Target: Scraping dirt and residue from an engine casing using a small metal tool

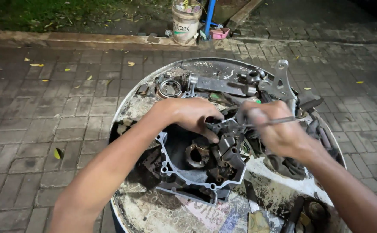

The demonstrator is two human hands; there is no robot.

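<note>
Engine case (197, 172), dark and greasy, pale gasket rim, gears inside

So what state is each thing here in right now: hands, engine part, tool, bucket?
left hand: resting on the engine case, fingers curled over an inner part
right hand: closed around a thin metal tool
engine case: open, insides exposed, lying on the round table
bucket: upright, on the curb

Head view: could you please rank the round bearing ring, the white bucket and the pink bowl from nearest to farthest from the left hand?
From the left hand:
1. Round bearing ring, just above it on the round tabletop.
2. White bucket, far up at the kerb.
3. Pink bowl, right of the bucket, slightly farther.
</note>
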